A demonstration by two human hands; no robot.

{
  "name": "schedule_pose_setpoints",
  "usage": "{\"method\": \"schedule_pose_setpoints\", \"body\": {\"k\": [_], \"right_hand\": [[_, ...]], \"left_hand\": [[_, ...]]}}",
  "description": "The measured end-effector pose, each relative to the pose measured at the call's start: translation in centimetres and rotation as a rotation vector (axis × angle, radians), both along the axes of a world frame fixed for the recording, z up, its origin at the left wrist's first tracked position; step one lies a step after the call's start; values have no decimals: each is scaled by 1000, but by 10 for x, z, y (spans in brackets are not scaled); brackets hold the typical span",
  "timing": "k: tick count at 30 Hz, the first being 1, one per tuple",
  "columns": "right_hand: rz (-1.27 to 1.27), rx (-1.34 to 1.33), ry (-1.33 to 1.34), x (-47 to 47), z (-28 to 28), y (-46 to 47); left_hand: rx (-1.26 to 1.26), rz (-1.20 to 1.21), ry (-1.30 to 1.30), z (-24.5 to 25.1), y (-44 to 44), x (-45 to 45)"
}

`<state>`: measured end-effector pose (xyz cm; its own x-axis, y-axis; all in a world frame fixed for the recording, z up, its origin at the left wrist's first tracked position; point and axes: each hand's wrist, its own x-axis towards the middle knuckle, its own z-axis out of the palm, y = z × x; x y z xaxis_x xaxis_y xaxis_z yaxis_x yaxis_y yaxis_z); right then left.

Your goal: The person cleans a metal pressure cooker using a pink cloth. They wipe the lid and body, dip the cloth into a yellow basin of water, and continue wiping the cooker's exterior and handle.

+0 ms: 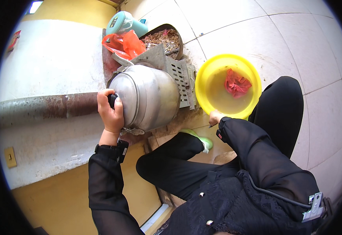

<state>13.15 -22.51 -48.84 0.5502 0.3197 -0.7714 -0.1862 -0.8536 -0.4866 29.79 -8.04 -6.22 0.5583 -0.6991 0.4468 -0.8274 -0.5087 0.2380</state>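
Observation:
My left hand [111,112] is closed around the black lid knob of a large metal kettle [156,98], whose lid sits on its body. The kettle rests by a metal stove with a slotted side plate [179,79]. Low at the near rim of a yellow plastic basin [199,79] is my right hand [215,117]; a small dark tip of something shows by its fingers, and whether they grip it or the rim cannot be told. Cloudy water [218,94] fills part of the basin, with a wet red cloth [237,84] in it.
Beyond the stove lie a red plastic bag [129,44], a dark container of wood scraps [163,39] and a teal lidded bin [127,25]. A stained pipe [50,105] runs along the white wall at left. My bent knees and a light green shoe [204,142] are near the basin.

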Motion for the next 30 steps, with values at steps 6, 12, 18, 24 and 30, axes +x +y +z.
{"method": "schedule_pose_setpoints", "body": {"k": [6, 12, 18, 24, 30], "right_hand": [[-198, 77, -24, -8, 41, -4], [-435, 225, -8, -7, 43, 15], [-801, 74, -260, 43, 67, -12], [-1484, 988, -911, 92, 183, -42], [-1543, 916, -1213, 33, 297, 17]], "left_hand": [[7, 27, 12, 1, 0, -1], [7, 19, 5, 1, 1, -1], [5, 26, 18, 0, 1, 0], [-9, 28, 20, -2, 2, 1], [-13, 14, 14, -3, 4, 1]]}}
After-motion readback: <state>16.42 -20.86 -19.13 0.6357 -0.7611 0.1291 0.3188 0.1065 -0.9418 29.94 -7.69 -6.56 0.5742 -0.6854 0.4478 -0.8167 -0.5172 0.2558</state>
